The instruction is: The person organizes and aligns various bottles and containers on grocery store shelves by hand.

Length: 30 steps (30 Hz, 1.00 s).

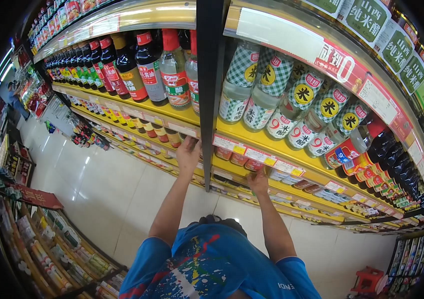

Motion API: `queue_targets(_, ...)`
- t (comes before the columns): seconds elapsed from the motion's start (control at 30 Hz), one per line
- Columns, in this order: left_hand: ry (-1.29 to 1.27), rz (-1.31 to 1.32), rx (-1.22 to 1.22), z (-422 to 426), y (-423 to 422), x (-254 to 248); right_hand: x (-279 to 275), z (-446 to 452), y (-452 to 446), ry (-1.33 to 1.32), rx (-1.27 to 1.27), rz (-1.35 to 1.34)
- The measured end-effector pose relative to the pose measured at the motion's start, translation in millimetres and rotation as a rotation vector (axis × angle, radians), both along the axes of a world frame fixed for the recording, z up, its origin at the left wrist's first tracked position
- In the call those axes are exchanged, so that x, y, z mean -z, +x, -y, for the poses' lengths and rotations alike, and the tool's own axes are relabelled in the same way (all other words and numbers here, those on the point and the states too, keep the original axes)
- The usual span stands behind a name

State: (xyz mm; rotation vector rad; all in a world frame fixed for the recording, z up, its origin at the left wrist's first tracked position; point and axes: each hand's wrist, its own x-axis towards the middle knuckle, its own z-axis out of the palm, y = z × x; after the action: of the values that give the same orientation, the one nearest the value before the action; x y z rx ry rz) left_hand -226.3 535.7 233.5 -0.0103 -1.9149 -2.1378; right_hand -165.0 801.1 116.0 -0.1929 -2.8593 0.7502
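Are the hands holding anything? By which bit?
I can't tell. The right hand is at a small red product, the left hand by the black post, but neither grip shows clearly.

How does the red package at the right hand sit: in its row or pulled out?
In its row: the red package lines up with those to its left. Whether the right hand grips it, I cannot tell.

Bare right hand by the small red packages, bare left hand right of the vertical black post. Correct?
No: the head view shows the bare left hand left of the vertical black post. The bare right hand is by the small red packages.
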Motion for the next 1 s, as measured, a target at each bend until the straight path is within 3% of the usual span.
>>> queue_targets(0.03,-0.001,-0.003,0.000,0.8,1.6,-4.4,1.5,-0.2,-1.2,-0.008,0.009,0.029)
queue_targets(0.1,-0.483,-0.079,-0.180,2.2,6.5,-13.3,-2.9,-0.2,-1.1,-0.019,0.027,0.057)
queue_targets(0.17,-0.444,-0.139,-0.160,1.8,3.9,-20.4,-14.4,1.7,2.6,-0.119,0.004,0.103)
queue_targets(0.23,-0.401,-0.204,-0.146,2.7,-5.6,-19.7,-14.9,4.6,2.4,-0.059,0.021,0.089)
queue_targets(0.3,-0.248,-0.129,0.028,4.6,-14.9,-16.2,-15.6,5.1,1.9,0.001,0.035,0.074)
queue_targets(0.4,-0.389,-0.168,0.135,6.7,-21.5,-30.0,-15.4,4.0,0.9,-0.020,0.039,0.110)
queue_targets(0.63,-0.216,-0.071,0.150,4.5,-43.2,-3.0,-16.6,5.1,2.1,-0.033,0.050,0.126)
queue_targets(0.8,-0.124,-0.089,-0.007,-7.0,-36.7,-10.8,-13.2,5.0,1.8,0.014,0.036,0.115)
queue_targets(1.0,-0.197,-0.117,-0.027,-3.2,-42.4,0.4,-18.6,5.8,3.2,-0.036,0.058,0.120)
